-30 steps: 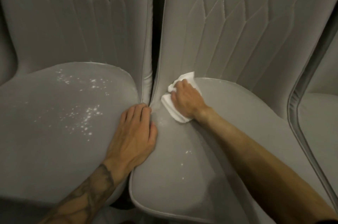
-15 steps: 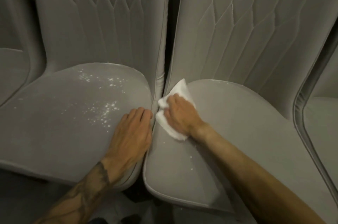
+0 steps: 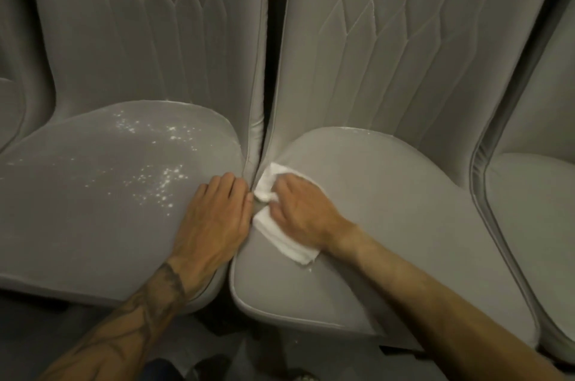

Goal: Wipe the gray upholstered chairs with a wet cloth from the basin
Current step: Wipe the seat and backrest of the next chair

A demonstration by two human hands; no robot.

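Two gray upholstered chairs stand side by side, their seats touching. The left chair's seat (image 3: 93, 209) carries scattered white specks. My right hand (image 3: 300, 212) presses a folded white cloth (image 3: 280, 234) onto the left edge of the right chair's seat (image 3: 389, 209), close to the gap between the chairs. My left hand (image 3: 214, 222) lies flat, palm down, on the right edge of the left seat, fingertips at the gap, holding nothing. The basin is not in view.
Quilted backrests (image 3: 389, 53) rise behind both seats. Another gray chair (image 3: 535, 225) stands at the far right and part of one more (image 3: 9, 106) at the far left. Dark floor (image 3: 217, 349) shows below the seat fronts.
My right hand has slid the cloth along the right seat's left edge toward me, away from the backrest. The view has pulled back. My left hand has stayed on the left seat.
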